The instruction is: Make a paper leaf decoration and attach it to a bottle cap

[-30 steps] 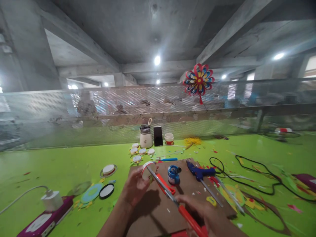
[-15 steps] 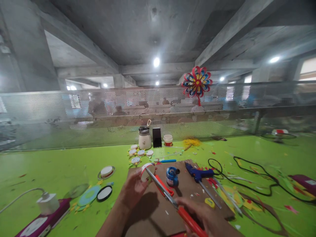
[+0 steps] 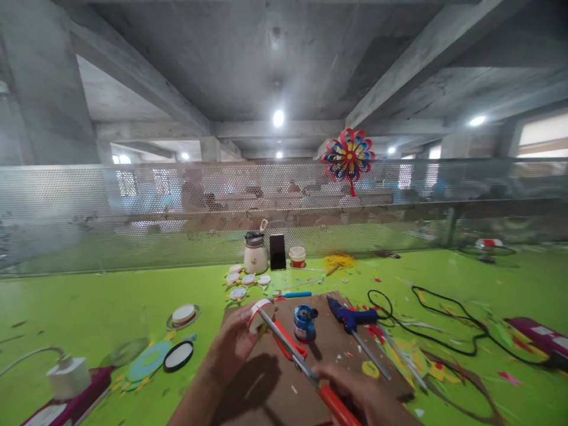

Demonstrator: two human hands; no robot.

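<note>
My left hand is closed round a white, red-rimmed ring-shaped piece, pinching it upright above the brown board. My right hand grips the red-handled scissors. Their long metal blades point up and left, and the tip meets the rim of the white piece; whether it is cutting cannot be made out. Under the blades lies an orange-red tool, partly covered. A blue bottle with a dark spout stands just right of the blades.
A blue glue gun with a black cord rests on the board's right side, near a yellow tape-like roll. Left are a black-rimmed disc and a purple power strip. A jug, phone and paper cup stand behind.
The view has shifted slightly, so the table things appear a little further left and lower. Both hands keep their holds, with the scissors' tip still at the white piece.
</note>
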